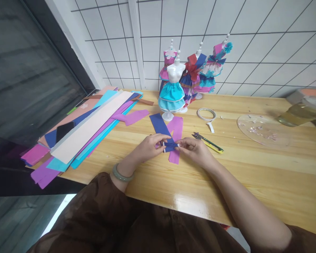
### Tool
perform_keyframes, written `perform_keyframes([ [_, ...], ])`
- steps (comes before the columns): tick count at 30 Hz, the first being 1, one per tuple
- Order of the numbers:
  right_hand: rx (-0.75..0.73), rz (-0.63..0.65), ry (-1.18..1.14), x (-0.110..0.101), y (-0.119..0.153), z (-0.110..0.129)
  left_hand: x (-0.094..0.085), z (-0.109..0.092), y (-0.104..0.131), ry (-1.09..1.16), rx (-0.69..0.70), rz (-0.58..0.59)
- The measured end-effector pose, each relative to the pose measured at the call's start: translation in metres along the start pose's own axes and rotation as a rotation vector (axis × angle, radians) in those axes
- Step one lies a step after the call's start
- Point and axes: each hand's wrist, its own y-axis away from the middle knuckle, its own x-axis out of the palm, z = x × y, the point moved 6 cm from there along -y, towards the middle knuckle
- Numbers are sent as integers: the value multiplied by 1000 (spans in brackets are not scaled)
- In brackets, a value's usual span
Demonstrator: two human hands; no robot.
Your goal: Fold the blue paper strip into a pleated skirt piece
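Between my two hands is a small pleated strip of dark blue paper (170,144) with white ends. My left hand (153,147) pinches its left end, and my right hand (193,150) pinches the right end. Beneath it a flat dark blue strip (159,124) lies slantwise across purple strips (177,128) on the table. Just past my right hand rest thread snips (208,142) with yellow and dark handles. Behind the strips stands a white mini dress form (176,72) in a tiered turquoise skirt (171,95).
Several dressed dress forms (193,72) stand against the tiled wall. A roll of tape (206,114) lies right of them. Farther right are a clear plate (263,131) with small bits and a jar of yellowish liquid (302,110). Coloured paper strips (92,126) and a phone (64,130) fill the left.
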Motion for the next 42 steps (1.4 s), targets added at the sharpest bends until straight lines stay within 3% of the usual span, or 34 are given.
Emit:
perform_keyframes([
  [7,-94,-30,248,-5,0,12,2,13,1,22,-106,25],
  [13,-134,-29,312,-3,1,15,-1,-13,-3,-149,159,-4],
  [18,-158,-4,314,4,1,16,8,-8,-3,-232,183,-1],
  [23,-106,-35,157,4,1,10,8,-5,-2,-275,196,-8],
  [30,143,-81,-307,-2,1,2,3,-15,-1,-390,226,-49],
  [42,284,-80,-378,6,-3,-9,16,-27,3,-598,303,52],
])
